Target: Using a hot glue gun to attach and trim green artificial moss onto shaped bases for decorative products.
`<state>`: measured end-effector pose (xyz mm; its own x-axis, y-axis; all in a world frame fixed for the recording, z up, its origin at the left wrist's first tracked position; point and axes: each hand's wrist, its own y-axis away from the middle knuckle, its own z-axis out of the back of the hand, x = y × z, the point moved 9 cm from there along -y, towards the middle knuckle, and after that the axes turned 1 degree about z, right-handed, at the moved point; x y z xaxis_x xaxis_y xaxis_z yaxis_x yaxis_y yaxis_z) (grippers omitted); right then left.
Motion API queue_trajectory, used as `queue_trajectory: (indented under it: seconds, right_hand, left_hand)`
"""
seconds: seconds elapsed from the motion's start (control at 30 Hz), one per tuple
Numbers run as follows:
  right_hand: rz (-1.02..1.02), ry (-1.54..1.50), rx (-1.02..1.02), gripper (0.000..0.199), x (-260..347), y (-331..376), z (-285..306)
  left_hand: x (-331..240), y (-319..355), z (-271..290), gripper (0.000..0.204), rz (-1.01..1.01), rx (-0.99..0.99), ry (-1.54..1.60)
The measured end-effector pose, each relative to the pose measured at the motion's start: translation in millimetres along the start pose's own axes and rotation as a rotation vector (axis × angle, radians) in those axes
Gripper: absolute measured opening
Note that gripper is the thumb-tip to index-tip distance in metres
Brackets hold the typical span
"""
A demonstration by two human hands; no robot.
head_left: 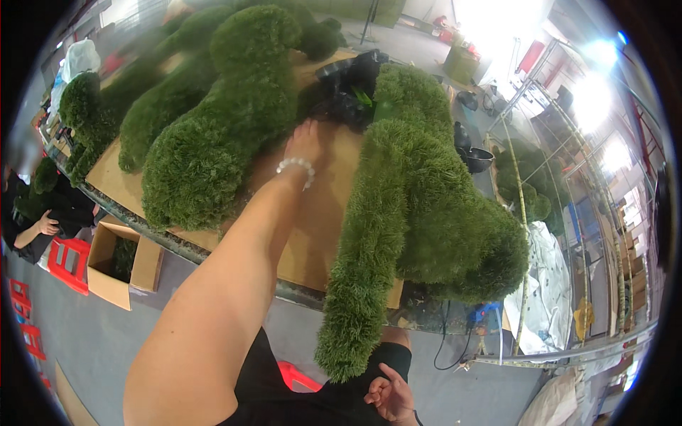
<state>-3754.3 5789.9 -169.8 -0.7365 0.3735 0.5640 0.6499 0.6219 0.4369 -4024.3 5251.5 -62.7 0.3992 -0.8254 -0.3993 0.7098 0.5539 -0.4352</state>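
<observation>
My left hand (305, 144), with a pale beaded bracelet (295, 167) at the wrist, stretches forward over the brown cardboard (310, 227) on the table. Its fingers are extended, their tips close to a crumpled black plastic bag (346, 89) with a green leaf-like piece (362, 97) on it. I cannot tell whether they touch the bag. Low in front of my body, my right hand (392, 399) is turned palm up, fingers loosely curled and apart, with nothing seen in it. Between the hands lies a large green artificial-grass shape (440, 206), one long arm (364, 284) jutting over the table's near edge.
More rounded artificial-grass shapes (206, 153) cover the table's left side. An open cardboard box (124, 259) and red stools (69, 265) stand on the floor at left, near another person's hand (47, 224). At right are a metal frame (522, 234), white sheeting (543, 284) and a black bowl (477, 160).
</observation>
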Motion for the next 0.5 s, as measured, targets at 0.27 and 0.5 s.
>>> queue_trajectory:
  seconds: [0.27, 0.5]
  right_hand:
    - [-0.011, -0.078, 0.145, 0.057, 2.0, -3.5, 10.5]
    - [-0.047, -0.113, 0.162, 0.056, -9.9, -8.9, 5.4]
  left_hand:
    - [-9.1, -2.2, -6.4, 0.047, 0.022, 0.015, 0.005]
    - [-18.3, 52.3, 12.5, 0.037, 0.004, -0.068, 0.079]
